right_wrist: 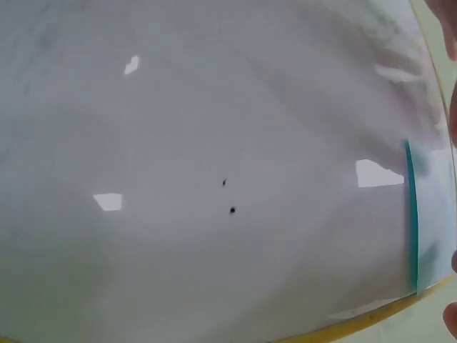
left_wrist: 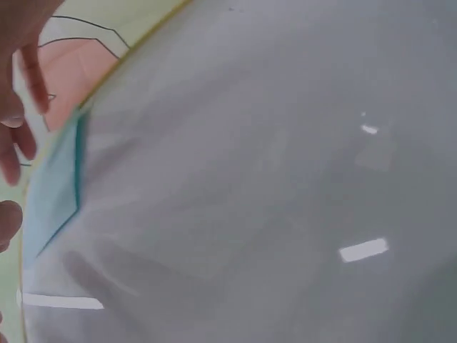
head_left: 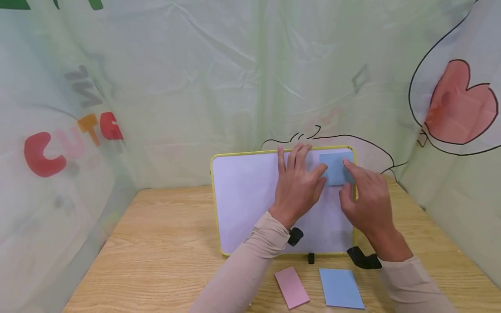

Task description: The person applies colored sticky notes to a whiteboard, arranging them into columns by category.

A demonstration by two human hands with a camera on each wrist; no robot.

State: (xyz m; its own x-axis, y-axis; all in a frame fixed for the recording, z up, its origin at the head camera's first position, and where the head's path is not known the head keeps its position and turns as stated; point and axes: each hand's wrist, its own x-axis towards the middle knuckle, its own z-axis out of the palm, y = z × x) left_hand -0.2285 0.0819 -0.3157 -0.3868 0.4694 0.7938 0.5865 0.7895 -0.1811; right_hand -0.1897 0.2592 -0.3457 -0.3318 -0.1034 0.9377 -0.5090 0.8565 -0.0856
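A whiteboard (head_left: 250, 200) with a yellow frame stands upright on the wooden table. At its upper right corner lies a blue sticky note (head_left: 333, 174), also seen in the left wrist view (left_wrist: 57, 193) and at the right edge of the right wrist view (right_wrist: 432, 221). My left hand (head_left: 298, 187) spreads over the board, fingers extended toward its top edge and thumb at the note's left side. The index finger of my right hand (head_left: 368, 198) touches the note's upper right part, its thumb apart below. Both wrist views show only parts of the fingers.
On the table before the board lie a pink sticky note pad (head_left: 292, 288) and a blue sticky note pad (head_left: 342, 288). A small black foot (head_left: 311, 258) shows under the board's lower edge. A printed curtain (head_left: 188, 95) hangs behind and at both sides.
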